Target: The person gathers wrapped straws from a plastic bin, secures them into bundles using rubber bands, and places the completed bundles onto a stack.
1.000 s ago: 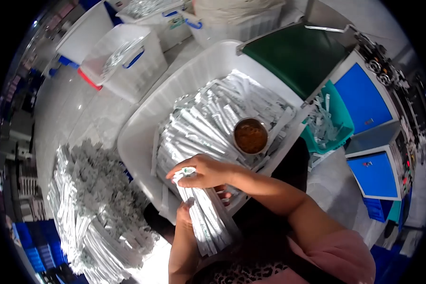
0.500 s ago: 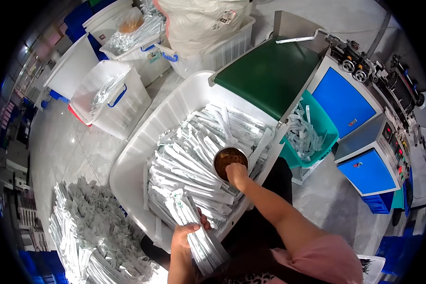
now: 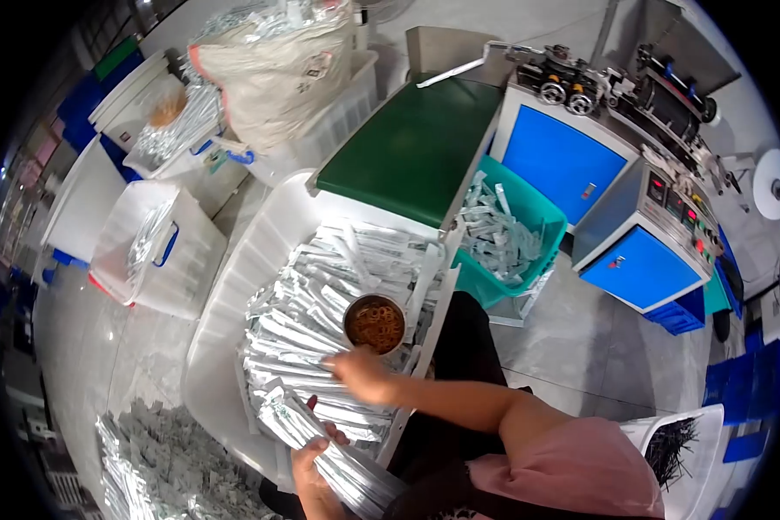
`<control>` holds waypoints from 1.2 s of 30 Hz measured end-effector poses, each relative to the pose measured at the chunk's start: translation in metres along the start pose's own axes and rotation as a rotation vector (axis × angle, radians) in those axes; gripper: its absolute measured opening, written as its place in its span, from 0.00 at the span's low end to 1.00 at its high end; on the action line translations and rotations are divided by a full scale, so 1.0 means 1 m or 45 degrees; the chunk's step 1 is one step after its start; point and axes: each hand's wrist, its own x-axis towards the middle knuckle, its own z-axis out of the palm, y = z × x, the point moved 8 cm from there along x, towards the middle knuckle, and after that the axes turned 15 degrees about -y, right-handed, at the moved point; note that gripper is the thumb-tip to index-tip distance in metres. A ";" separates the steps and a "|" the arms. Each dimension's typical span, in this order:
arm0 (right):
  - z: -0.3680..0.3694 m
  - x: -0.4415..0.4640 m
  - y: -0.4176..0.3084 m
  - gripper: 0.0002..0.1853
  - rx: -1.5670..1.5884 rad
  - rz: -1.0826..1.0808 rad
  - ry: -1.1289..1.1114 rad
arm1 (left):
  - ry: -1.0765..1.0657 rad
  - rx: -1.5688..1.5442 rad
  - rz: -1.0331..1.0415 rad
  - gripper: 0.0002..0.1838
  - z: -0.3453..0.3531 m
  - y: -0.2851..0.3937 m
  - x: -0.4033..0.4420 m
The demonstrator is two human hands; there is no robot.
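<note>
The left hand [image 3: 305, 464] is wrapped round a bundle of slim silvery packets [image 3: 348, 475], thumb on one side and fingertips showing past the other, the bundle slanting from over the tub down toward the lap. The right hand [image 3: 364, 374], blurred, reaches across, fingers pointing left; whether it grips anything I cannot tell. Just beside it, a cup [image 3: 355, 305] of brown rings [image 3: 378, 328] sits on loose packets [image 3: 295, 322] inside the white tub [image 3: 217, 355].

Cup [image 3: 350, 319] between right hand [image 3: 366, 374] and belt [image 3: 414, 147]
</note>
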 end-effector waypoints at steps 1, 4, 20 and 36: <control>0.008 -0.012 -0.033 0.13 0.074 -0.127 -0.086 | 0.025 0.005 -0.035 0.31 -0.014 -0.006 0.002; 0.013 -0.033 -0.072 0.11 0.052 -0.321 0.096 | 0.143 0.019 -0.124 0.23 -0.045 -0.012 -0.006; 0.040 -0.041 -0.037 0.12 1.661 -0.401 -0.499 | -0.647 -0.604 0.051 0.32 -0.038 -0.029 -0.037; 0.065 -0.007 -0.210 0.21 -0.090 -0.827 -1.324 | -0.609 -0.230 0.147 0.25 0.003 0.002 -0.058</control>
